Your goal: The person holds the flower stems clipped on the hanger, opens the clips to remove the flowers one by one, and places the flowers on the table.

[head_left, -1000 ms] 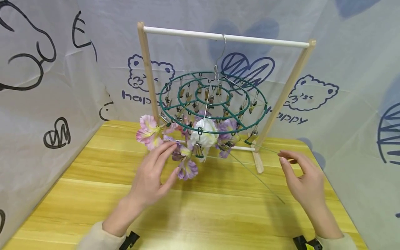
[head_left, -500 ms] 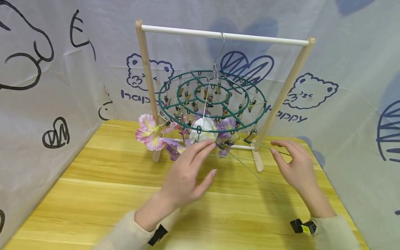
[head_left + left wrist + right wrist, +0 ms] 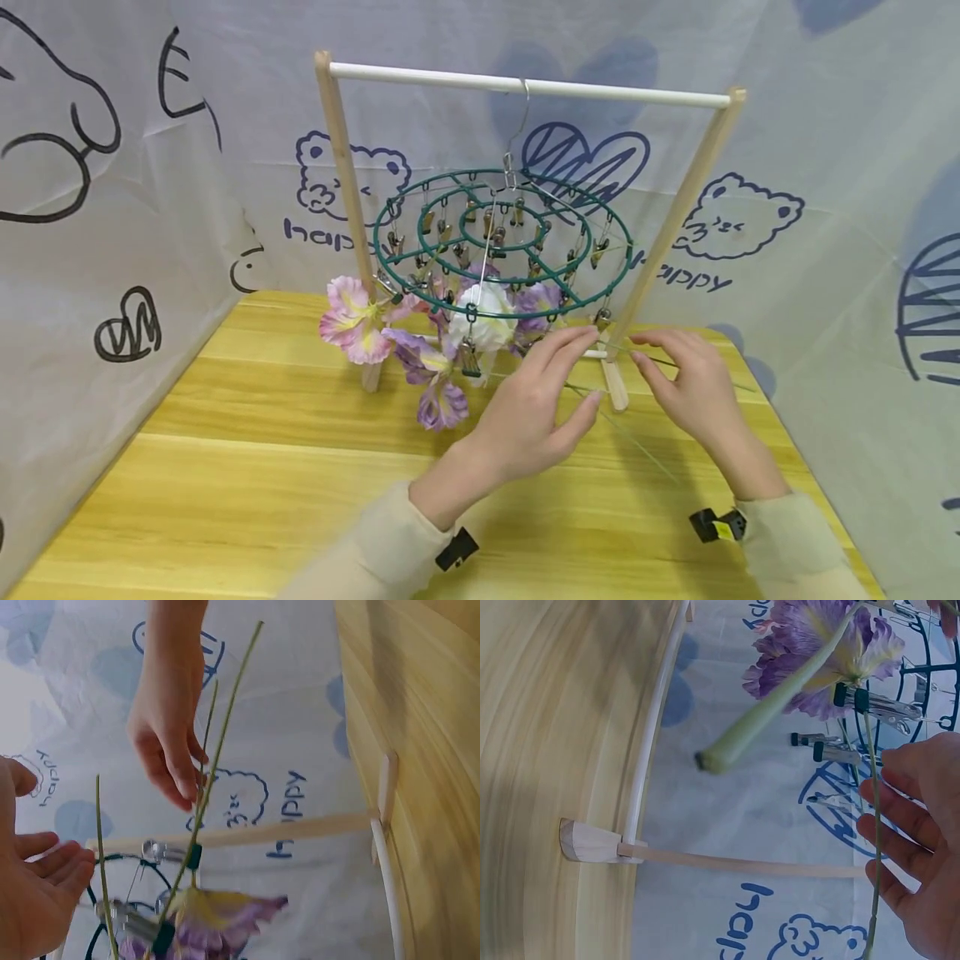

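Note:
A round green clip hanger (image 3: 551,271) with metal clips hangs by its hook. Artificial flowers dangle from its clips: a pink one (image 3: 352,321), a white one (image 3: 483,317) and purple ones (image 3: 442,406). Thin green stems stick out to the right. My left hand (image 3: 528,408) is at the hanger's front right, fingers extended and thumb apart, holding nothing; it covers part of a purple flower. My right hand (image 3: 693,379) is at a stem (image 3: 874,825) of a clipped purple flower (image 3: 817,656). The stem runs across its loosely bent, spread fingertips, with no firm pinch visible.
The hanger hangs from the white top bar (image 3: 435,77) of a wooden-sided rack, whose foot (image 3: 615,387) stands on the wood-grain table (image 3: 247,500). A pale cloth (image 3: 247,100) with drawings hangs behind and at the sides.
My left hand has moved right, from the flowers at the front left past the white one to the right-hand clips. My right hand has shifted left along the stem, toward the hanger.

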Tool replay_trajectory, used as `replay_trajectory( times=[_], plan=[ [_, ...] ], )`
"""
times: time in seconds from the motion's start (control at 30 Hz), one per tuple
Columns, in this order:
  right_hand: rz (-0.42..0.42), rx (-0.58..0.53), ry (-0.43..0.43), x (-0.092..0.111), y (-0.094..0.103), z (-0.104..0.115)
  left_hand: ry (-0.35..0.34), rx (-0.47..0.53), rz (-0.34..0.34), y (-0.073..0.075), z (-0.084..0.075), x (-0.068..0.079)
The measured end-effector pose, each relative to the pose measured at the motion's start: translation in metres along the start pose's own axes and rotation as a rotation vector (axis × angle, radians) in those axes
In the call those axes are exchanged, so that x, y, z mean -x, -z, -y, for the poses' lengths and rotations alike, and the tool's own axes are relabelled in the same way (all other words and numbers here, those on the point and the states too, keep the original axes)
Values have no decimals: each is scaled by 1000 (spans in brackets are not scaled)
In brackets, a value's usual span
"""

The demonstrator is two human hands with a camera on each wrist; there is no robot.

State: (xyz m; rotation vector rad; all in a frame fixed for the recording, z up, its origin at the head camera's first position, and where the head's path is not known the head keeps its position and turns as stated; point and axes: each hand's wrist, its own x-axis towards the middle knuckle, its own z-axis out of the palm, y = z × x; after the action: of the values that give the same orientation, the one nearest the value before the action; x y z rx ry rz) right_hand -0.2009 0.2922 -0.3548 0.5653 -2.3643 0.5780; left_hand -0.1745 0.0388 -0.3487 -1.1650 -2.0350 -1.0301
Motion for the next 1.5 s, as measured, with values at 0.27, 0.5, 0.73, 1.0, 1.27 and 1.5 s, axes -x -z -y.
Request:
replay_trajectory(
  times=[0.27,0.5,0.73,1.0,1.27,1.5],
  plan=[
    [22,13,21,-2,-3,-4,239,61,123,-20,-7,-24],
    [47,19,32,-3,-6,-3,383,15,137,-32,-1,-38],
    [38,22,43,-2,-12,-5,483,45,157,-37,7,-47],
    [18,27,52,-1,-15,-7,572,128,156,-41,20,-54],
    [-1,21,64,-1,-16,-8,612,130,147,-45,28,-61],
    [-23,30,72,-2,-16,-10,629,148,157,-47,29,-66]
  ],
)
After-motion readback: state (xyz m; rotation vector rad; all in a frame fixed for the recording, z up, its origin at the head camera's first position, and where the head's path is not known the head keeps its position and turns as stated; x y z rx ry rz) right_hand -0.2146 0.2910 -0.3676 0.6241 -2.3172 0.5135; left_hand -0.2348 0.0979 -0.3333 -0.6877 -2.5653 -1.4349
